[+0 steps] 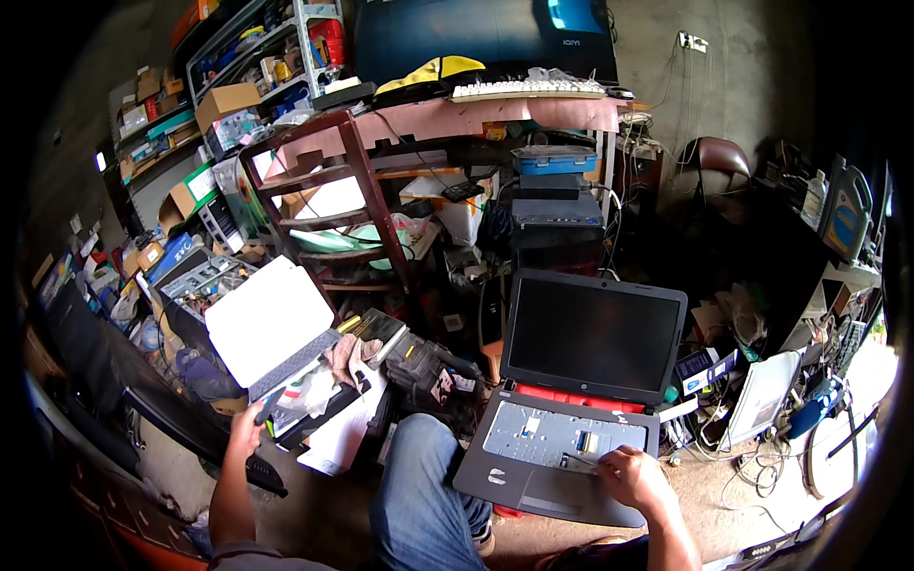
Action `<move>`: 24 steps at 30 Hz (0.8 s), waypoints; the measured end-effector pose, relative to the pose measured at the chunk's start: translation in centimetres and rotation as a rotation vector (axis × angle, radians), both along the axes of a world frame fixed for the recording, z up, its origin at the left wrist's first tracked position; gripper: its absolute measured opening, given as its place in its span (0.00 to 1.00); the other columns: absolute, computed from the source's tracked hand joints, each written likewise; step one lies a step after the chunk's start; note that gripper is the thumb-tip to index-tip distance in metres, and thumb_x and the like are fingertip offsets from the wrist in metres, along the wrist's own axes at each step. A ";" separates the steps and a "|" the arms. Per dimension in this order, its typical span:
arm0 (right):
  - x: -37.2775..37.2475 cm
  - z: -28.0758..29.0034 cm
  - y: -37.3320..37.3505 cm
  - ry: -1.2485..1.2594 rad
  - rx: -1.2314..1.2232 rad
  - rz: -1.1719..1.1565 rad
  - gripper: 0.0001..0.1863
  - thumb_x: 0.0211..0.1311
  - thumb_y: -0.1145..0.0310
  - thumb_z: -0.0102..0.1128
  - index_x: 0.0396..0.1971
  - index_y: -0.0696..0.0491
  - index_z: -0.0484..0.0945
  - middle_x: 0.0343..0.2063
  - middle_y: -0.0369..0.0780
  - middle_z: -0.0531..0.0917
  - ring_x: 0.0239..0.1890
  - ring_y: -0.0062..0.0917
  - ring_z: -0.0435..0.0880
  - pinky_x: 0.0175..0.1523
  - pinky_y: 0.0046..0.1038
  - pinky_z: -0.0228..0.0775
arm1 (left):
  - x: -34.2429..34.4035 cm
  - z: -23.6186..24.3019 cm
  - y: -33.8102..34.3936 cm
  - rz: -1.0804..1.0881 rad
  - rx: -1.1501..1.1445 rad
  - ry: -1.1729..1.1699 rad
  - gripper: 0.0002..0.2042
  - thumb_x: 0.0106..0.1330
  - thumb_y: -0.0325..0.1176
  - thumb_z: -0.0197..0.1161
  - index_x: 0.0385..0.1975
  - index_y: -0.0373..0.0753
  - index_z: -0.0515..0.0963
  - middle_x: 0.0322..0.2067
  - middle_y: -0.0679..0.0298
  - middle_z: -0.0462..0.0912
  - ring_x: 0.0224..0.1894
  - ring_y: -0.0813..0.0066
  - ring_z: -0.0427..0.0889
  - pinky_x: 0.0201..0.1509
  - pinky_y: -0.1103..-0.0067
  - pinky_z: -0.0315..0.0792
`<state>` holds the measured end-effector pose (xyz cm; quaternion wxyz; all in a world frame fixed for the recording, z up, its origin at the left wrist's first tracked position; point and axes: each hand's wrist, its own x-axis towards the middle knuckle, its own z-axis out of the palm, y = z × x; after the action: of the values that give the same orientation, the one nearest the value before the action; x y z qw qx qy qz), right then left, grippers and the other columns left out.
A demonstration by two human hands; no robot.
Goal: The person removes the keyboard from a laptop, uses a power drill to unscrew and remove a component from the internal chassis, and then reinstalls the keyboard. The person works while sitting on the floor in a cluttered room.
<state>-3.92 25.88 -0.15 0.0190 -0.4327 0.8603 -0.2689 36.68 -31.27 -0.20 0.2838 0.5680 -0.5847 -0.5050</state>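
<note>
An open dark laptop (594, 333) stands in front of me to the right, its screen dark. Its keyboard bay (514, 430) is bare, with a pale metal plate and a small connector showing. My right hand (633, 479) is closed in a pinch over the palm rest, on a thin slim tool (578, 462) whose kind I cannot make out; its tip points into the bay. Far to the left, my left hand (247, 430) is closed on a narrow dark object (269, 407), also too small to name. Just beyond it lies a grey laptop keyboard (297, 365) against a bright white panel (267, 314).
Under the laptop is something red (571, 400). A wooden chair (367, 205) stands ahead, before a desk with a white keyboard (528, 88) and a large monitor (486, 38). An opened computer case (205, 281) sits at left. Cables (762, 471) and clutter crowd the right.
</note>
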 end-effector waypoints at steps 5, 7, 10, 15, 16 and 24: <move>-0.1 0.2 -0.6 0.010 0.010 0.039 0.09 0.57 0.64 0.62 0.29 0.55 0.84 0.26 0.45 0.83 0.30 0.42 0.84 0.38 0.39 0.78 | 6.0 1.1 3.4 -0.042 0.622 0.236 0.24 0.61 0.59 0.60 0.17 0.46 0.66 0.08 0.74 0.61 0.05 0.84 0.53 0.08 0.83 0.49; 0.0 0.5 -0.7 0.019 0.011 0.035 0.09 0.57 0.64 0.62 0.29 0.55 0.83 0.26 0.45 0.82 0.30 0.43 0.83 0.38 0.39 0.78 | 6.9 1.6 6.5 -0.094 0.655 0.352 0.23 0.64 0.56 0.59 0.19 0.43 0.66 0.08 0.73 0.61 0.05 0.83 0.54 0.08 0.83 0.49; 0.1 0.8 -0.9 0.053 -0.042 0.005 0.09 0.55 0.66 0.64 0.32 0.55 0.82 0.27 0.44 0.82 0.30 0.42 0.83 0.38 0.37 0.77 | 5.5 3.2 10.2 -0.144 0.426 0.401 0.19 0.67 0.48 0.58 0.21 0.40 0.68 0.11 0.70 0.66 0.08 0.82 0.59 0.11 0.83 0.52; 3.3 4.6 -3.5 0.358 -0.428 0.060 0.20 0.45 0.69 0.73 0.41 0.53 0.79 0.36 0.42 0.80 0.35 0.36 0.81 0.40 0.34 0.75 | -4.7 7.8 15.1 -0.543 0.140 0.393 0.14 0.65 0.38 0.61 0.29 0.30 0.76 0.22 0.60 0.77 0.17 0.80 0.69 0.18 0.83 0.60; 4.3 5.7 -4.2 0.428 -0.457 0.154 0.26 0.42 0.67 0.76 0.46 0.53 0.78 0.41 0.43 0.79 0.39 0.37 0.80 0.42 0.35 0.74 | -8.0 8.6 17.4 -0.575 0.154 0.391 0.14 0.64 0.37 0.62 0.28 0.30 0.77 0.23 0.60 0.77 0.20 0.79 0.72 0.20 0.83 0.63; 4.1 8.7 -4.3 0.517 -0.079 0.010 0.18 0.49 0.68 0.62 0.44 0.53 0.78 0.28 0.38 0.76 0.33 0.34 0.78 0.45 0.38 0.69 | -29.8 7.2 31.2 -1.554 0.775 0.226 0.22 0.69 0.56 0.55 0.23 0.42 0.74 0.16 0.75 0.66 0.14 0.87 0.58 0.16 0.84 0.49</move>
<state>0.18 21.62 8.51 -0.2169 -0.4918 0.8232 -0.1827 6.86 -0.02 7.04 -0.2974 0.0119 -0.5616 -0.7720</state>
